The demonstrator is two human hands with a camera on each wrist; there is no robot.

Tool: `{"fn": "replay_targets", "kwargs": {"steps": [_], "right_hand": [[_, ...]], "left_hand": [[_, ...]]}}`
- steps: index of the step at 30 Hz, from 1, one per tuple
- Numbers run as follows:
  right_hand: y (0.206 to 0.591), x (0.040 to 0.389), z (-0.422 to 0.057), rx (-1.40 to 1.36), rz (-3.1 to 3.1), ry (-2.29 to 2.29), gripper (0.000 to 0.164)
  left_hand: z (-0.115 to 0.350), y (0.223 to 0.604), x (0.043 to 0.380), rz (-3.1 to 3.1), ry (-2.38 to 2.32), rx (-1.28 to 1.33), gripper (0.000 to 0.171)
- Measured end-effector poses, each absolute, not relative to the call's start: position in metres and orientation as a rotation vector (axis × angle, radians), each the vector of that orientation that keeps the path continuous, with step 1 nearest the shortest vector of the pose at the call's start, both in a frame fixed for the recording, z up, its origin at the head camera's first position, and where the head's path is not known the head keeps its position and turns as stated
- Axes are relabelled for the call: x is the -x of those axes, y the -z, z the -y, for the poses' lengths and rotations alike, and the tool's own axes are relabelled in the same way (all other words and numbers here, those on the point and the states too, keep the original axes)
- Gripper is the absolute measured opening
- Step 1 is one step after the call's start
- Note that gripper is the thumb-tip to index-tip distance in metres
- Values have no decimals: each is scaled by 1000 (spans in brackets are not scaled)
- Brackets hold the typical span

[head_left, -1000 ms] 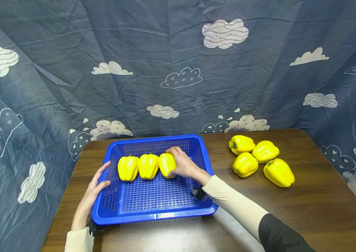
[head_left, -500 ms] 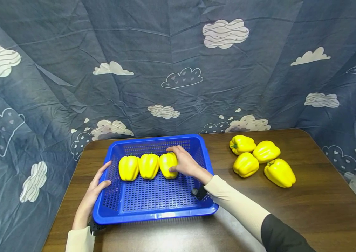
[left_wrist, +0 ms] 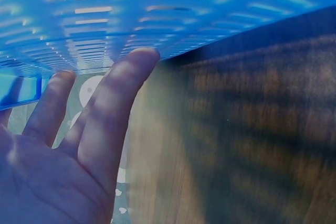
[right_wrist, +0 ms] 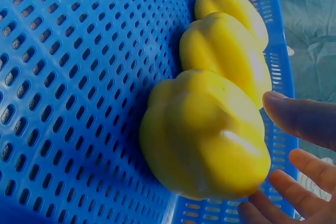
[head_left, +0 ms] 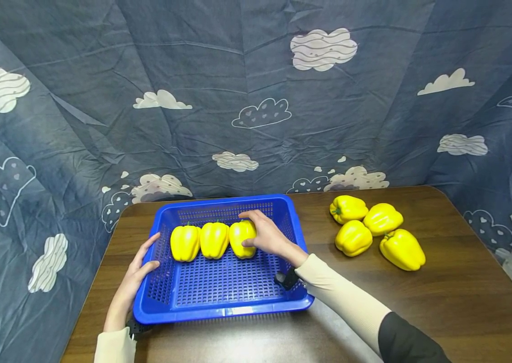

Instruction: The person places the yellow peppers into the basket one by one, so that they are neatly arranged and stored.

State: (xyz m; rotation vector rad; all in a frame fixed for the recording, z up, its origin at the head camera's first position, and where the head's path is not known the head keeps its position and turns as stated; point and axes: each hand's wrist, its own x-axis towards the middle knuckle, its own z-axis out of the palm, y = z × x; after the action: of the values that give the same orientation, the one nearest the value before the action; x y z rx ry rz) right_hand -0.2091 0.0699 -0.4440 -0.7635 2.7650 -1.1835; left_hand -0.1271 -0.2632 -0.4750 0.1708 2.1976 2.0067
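Observation:
Three yellow bell peppers stand in a row inside a blue perforated basket (head_left: 219,312). My right hand (head_left: 268,236) is at the rightmost bell pepper (head_left: 239,241), thumb and fingers spread loosely about its right side. In the right wrist view the fingertips lie right at the edge of this pepper (right_wrist: 202,135), away from the palm. Left of it are the middle bell pepper (head_left: 214,241) and the leftmost bell pepper (head_left: 185,243). My left hand (head_left: 131,277) holds the basket's left rim, its thumb over the edge; in the left wrist view the fingers (left_wrist: 113,103) press against the outer wall.
Several more yellow bell peppers (head_left: 353,238) lie grouped on the brown wooden table (head_left: 455,302), right of the basket. A dark blue cloth (head_left: 256,65) with cloud prints hangs behind the table. A black wrist device (head_left: 286,279) overlaps the basket's right side.
My right hand's fingers and thumb have loosened and drawn slightly right, so more of the rightmost bell pepper shows. The left hand and basket hold their places.

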Motion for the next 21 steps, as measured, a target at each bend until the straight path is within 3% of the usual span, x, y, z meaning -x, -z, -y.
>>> {"fn": "replay_targets", "kwargs": {"steps": [21], "right_hand": [[413, 201, -89, 742, -2706, 1383, 61]], "left_hand": [[264, 477, 128, -2192, -2016, -158, 60]]}}
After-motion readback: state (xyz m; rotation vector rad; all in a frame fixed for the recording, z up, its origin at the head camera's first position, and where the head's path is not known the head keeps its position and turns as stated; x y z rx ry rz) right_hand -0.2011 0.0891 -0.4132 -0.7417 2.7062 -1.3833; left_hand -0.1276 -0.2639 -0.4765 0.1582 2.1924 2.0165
